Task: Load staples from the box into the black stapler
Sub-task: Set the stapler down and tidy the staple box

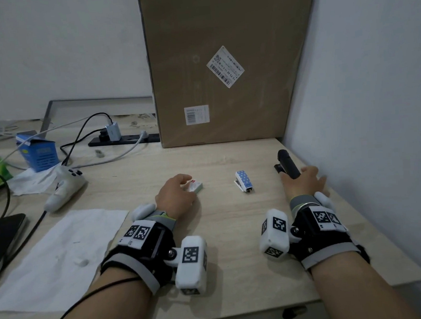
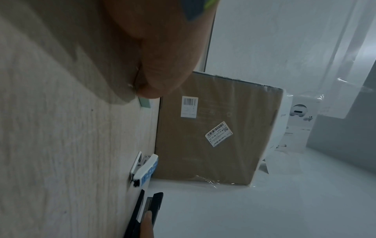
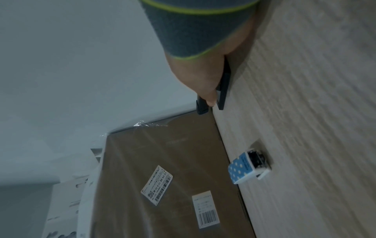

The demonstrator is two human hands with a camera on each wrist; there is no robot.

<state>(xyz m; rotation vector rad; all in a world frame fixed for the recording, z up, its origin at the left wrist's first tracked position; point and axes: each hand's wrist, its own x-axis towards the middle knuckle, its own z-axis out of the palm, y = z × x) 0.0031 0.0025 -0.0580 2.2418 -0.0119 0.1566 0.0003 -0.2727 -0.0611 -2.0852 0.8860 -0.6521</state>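
Observation:
The small white staple box (image 1: 197,185) lies on the wooden desk (image 1: 234,227) left of centre. My left hand (image 1: 186,184) lies over it with fingers curled round its near end. In the left wrist view only a pale sliver of the staple box (image 2: 144,103) shows under the left hand (image 2: 150,67). The black stapler (image 1: 286,161) is at the right, near the wall, with its top arm raised off its base. My right hand (image 1: 303,175) grips its near end, thumb on the left side. The right wrist view shows the right hand (image 3: 200,80) round the black stapler (image 3: 223,85).
A small blue polka-dot stapler (image 1: 244,181) lies between my hands. A tall cardboard box (image 1: 223,71) stands at the back, and the wall (image 1: 374,98) is close on the right. To the left are a white paper sheet (image 1: 57,259), a white controller (image 1: 65,188), cables and a blue carton (image 1: 39,153).

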